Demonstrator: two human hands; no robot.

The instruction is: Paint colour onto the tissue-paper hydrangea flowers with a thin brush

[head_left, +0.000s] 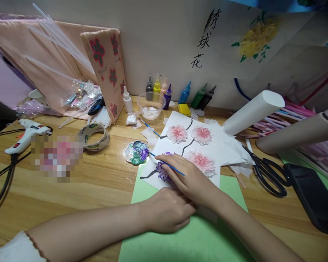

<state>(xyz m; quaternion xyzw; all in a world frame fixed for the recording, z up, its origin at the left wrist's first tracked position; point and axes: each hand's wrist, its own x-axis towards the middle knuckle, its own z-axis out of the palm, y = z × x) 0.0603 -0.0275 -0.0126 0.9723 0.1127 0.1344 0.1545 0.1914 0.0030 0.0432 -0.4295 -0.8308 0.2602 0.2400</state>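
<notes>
My right hand [190, 178] pinches a thin blue paintbrush [171, 168]. Its tip reaches the purple paint at the edge of a flower-shaped palette [136, 153], which also holds green paint. Below it, my left hand [168, 210] rests as a loose fist on the lower edge of the white paper, its fingertips partly hidden. On this white paper [177, 120] are black painted stems and several ruffled flowers. Three are pink-tinted, such as the upper pink flower [177, 134]. A purple-edged flower [163, 173] lies partly behind my right hand. Under the paper is a green sheet [153, 243].
Paint bottles [167, 97] and a clear bowl [151, 106] stand by the wall. Left lie a tape roll [105, 140] and a glue gun [30, 134]. Right are black scissors [268, 174], a dark phone [314, 196] and a white paper roll [254, 112]. Another brush [150, 127] lies behind the palette.
</notes>
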